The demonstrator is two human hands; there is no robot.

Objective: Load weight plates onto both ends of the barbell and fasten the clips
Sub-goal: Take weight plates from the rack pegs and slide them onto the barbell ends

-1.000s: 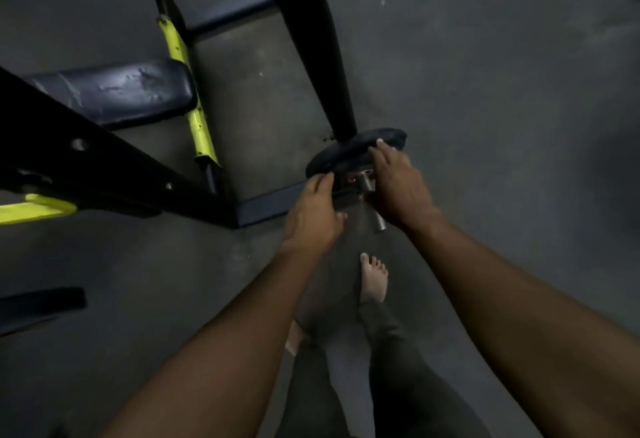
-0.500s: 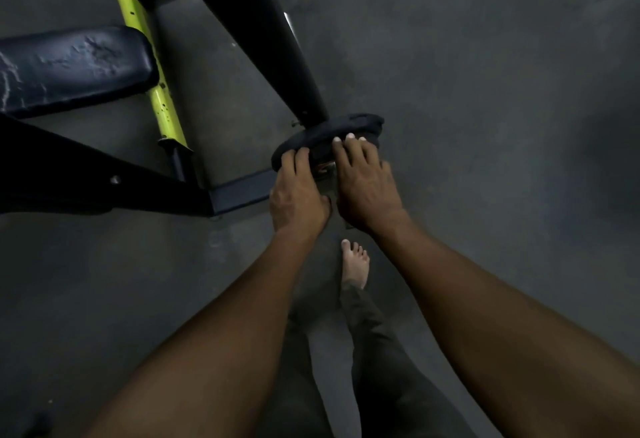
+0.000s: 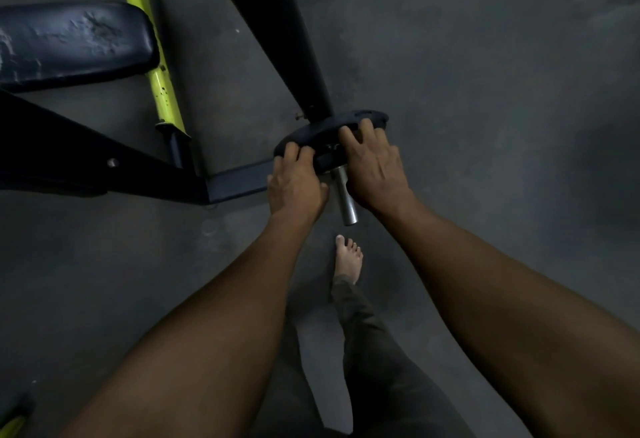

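Your left hand (image 3: 294, 184) and right hand (image 3: 375, 163) both grip the black weight plate (image 3: 329, 129), seated on the barbell sleeve (image 3: 344, 195). Left fingers (image 3: 298, 157) curl over the plate's near-left rim; right fingers (image 3: 356, 132) curl over its right rim. Bare steel sleeve end sticks out between your palms, toward you. Plate sits against the black rack upright (image 3: 277, 35). Bench pad (image 3: 69, 42) at far left, yellow frame bar (image 3: 156, 66) beside it. One bare foot (image 3: 349, 259) on the floor below the sleeve end.
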